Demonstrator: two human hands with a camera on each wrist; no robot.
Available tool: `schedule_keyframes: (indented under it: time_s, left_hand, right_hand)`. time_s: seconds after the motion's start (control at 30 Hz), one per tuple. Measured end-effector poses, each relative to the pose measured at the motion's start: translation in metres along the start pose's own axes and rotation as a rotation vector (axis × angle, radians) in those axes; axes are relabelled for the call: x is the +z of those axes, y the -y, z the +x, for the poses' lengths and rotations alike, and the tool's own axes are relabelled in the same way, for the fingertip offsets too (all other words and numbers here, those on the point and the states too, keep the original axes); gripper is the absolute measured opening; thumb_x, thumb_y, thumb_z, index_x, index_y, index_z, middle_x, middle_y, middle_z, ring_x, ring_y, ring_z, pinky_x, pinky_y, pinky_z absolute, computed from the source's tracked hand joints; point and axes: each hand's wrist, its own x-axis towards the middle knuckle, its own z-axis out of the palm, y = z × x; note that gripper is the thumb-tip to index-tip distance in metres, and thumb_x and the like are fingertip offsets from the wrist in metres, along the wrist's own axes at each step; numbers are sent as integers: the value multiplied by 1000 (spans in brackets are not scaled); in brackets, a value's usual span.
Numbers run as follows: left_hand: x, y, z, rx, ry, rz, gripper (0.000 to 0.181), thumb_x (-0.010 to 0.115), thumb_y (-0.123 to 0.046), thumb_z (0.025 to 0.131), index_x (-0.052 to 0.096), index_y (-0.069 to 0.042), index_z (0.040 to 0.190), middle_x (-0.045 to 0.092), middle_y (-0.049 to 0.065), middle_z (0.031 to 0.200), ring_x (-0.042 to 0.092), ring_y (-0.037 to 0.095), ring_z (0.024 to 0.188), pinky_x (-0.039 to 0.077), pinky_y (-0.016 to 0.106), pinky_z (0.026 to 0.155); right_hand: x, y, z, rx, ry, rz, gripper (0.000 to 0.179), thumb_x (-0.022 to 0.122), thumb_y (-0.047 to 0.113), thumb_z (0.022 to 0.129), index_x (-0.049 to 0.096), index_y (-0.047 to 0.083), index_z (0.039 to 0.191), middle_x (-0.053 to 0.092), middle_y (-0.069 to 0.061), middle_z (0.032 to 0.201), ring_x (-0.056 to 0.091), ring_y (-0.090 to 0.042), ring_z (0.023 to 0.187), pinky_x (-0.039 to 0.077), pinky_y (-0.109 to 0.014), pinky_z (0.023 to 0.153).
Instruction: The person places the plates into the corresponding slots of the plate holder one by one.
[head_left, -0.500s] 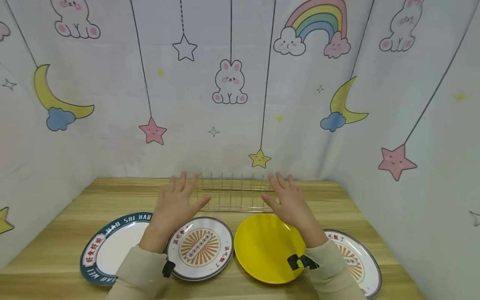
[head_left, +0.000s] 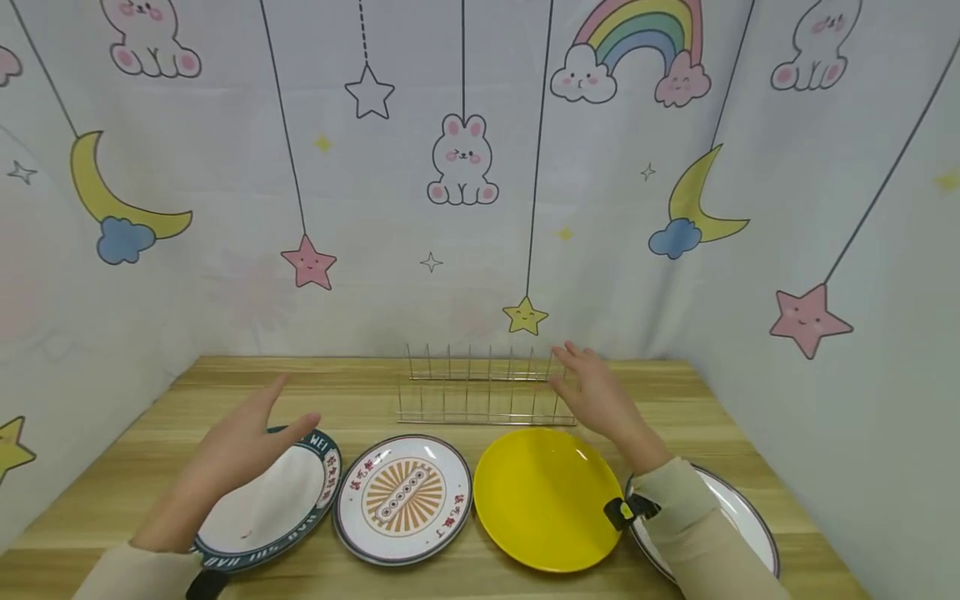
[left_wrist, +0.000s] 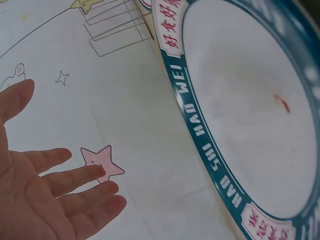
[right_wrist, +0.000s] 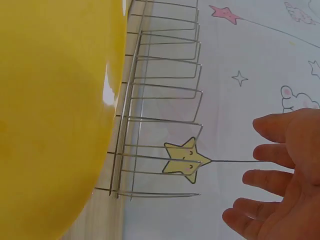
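My left hand (head_left: 232, 446) hovers over the left side of an oval plate with a dark teal rim (head_left: 277, 504), thumb and fingers spread and holding nothing. In the left wrist view a small reddish mark (left_wrist: 282, 103) shows on that plate's white centre. Toward the right end of a wire dish rack (head_left: 487, 400), my right hand (head_left: 596, 396) is in the air with fingers extended, also holding nothing. Below it lies a round yellow plate (head_left: 547, 500). The right sleeve covers part of a white plate with a dark edge line (head_left: 742, 517).
Between the teal-rimmed and yellow plates lies a white plate with a sunburst print (head_left: 405, 500). The rack stands at the back of the wooden table (head_left: 360, 400), close to a white curtain (head_left: 390, 317) with cartoon prints that encloses the back and sides.
My left hand has moved well to the left, from in front of the rack to over the teal-rimmed plate. The right hand has shifted slightly right. The plates and rack stay in place.
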Motion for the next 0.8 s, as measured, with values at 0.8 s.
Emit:
schedule_keyframes:
  time_s: [0.8]
  left_hand:
    - [-14,119,-37,-116,166,160,96,59,-59,92,32,22,137,36,48,132,39,65,114,41,74,84]
  right_hand:
    - [8,-45,26,124,43,65,46,54,19,103,47,-1,144,50,-23,142,54,-43,121,45,-57,98]
